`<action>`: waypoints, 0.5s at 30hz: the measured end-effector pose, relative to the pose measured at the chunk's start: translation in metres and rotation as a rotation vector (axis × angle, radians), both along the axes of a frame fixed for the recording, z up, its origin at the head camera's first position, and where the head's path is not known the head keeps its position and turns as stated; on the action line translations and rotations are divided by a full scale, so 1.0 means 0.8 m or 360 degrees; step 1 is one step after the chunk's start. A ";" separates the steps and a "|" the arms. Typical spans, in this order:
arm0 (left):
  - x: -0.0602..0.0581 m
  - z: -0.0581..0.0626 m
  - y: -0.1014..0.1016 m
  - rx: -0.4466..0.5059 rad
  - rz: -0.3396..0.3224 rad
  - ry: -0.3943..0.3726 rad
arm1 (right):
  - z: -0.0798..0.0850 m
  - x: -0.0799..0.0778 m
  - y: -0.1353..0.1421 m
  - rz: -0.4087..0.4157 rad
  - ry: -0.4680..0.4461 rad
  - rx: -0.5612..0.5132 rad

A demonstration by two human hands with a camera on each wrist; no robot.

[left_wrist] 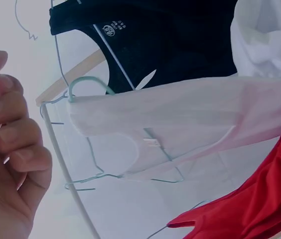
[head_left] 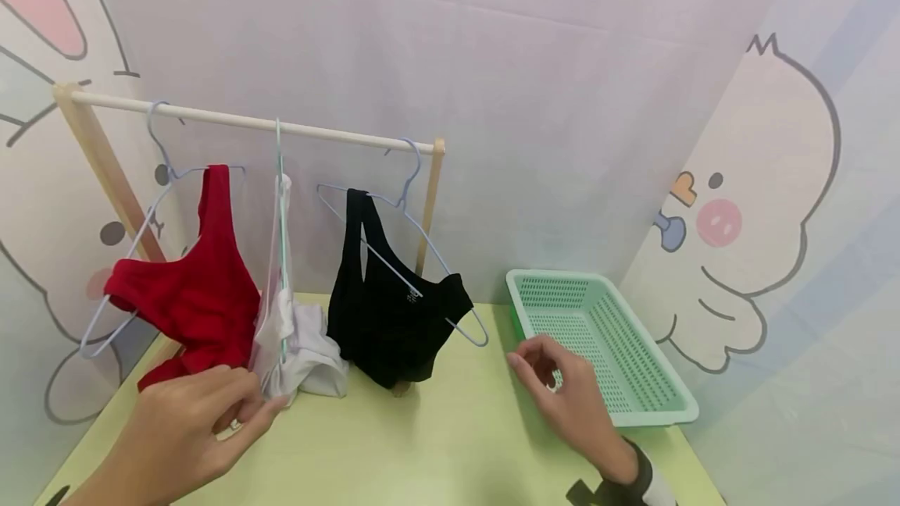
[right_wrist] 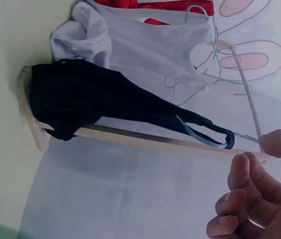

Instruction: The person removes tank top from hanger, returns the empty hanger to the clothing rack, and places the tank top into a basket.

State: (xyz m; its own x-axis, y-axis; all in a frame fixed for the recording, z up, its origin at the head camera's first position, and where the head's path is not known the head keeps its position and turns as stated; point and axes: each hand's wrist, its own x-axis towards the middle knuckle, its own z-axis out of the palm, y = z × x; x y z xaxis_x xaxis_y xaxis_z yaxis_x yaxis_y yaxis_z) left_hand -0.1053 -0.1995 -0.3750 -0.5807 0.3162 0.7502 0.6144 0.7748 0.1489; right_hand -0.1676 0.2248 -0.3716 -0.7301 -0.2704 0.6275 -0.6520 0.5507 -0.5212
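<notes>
My left hand (head_left: 186, 428), fingers loosely curled around nothing, is in front of the red tank top (head_left: 204, 287) and the white top (head_left: 309, 350) in the head view. In the left wrist view its fingers (left_wrist: 18, 132) are apart from the white top. My right hand (head_left: 566, 389) overlaps the near-left rim of the green basket (head_left: 605, 283); its thumb and fingers curve with nothing between them. A black tank top (head_left: 394, 311) hangs between the hands, askew on a blue hanger (head_left: 439, 256). Its lower end hangs close over the table.
A wooden rack (head_left: 232, 117) carries the three hangers on its rod. Behind it is a pale curtain (head_left: 527, 100) with cartoon animals. The basket stands at the right of the yellow-green table (head_left: 394, 451). A dark band (head_left: 636, 467) circles the right wrist.
</notes>
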 end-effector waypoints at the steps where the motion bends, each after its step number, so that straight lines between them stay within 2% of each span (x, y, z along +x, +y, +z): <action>1: -0.001 0.003 0.000 0.0001 0.0002 0.0006 | 0.005 -0.004 -0.001 0.0011 0.0007 0.0009; 4: -0.004 0.006 0.001 -0.0014 0.0006 0.0029 | 0.015 -0.014 -0.006 0.0047 0.0018 0.0020; 9: -0.006 0.009 0.002 -0.0042 0.0029 0.0024 | 0.017 -0.021 -0.011 0.0059 0.0017 0.0028; 15: -0.012 0.017 0.001 -0.0078 0.0027 0.0082 | 0.023 -0.031 -0.018 0.0059 0.0055 0.0026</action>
State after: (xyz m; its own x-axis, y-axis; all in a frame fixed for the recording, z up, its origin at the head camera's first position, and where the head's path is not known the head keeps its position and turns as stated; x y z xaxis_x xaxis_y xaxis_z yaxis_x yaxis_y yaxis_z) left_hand -0.1148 -0.1985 -0.3611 -0.5471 0.3439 0.7631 0.6071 0.7907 0.0789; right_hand -0.1926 0.2103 -0.3529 -0.6973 -0.3073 0.6475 -0.6896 0.5341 -0.4892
